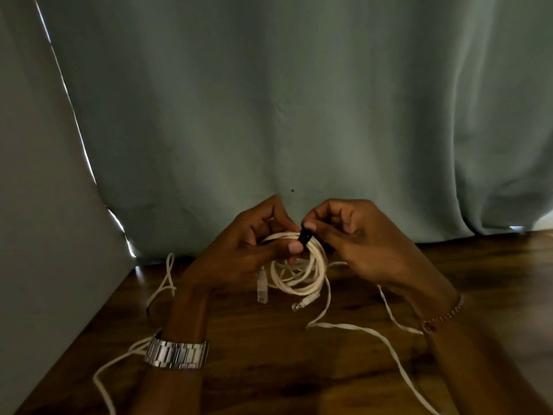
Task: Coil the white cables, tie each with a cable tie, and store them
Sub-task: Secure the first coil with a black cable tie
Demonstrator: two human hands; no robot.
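Left hand (pixel 248 250) grips coil (pixel 299 271) above worktop (pixel 269 369), fingers curled round its loops. Black tie (pixel 305 242) sits atop coil. Right hand (pixel 359 241) pinches tie. Loose cable (pixel 374 333) trails across worktop.

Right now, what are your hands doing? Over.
Both hands, left hand, right hand, gripping coiled white cable. Black tie wrapping it. Loose cables on table.
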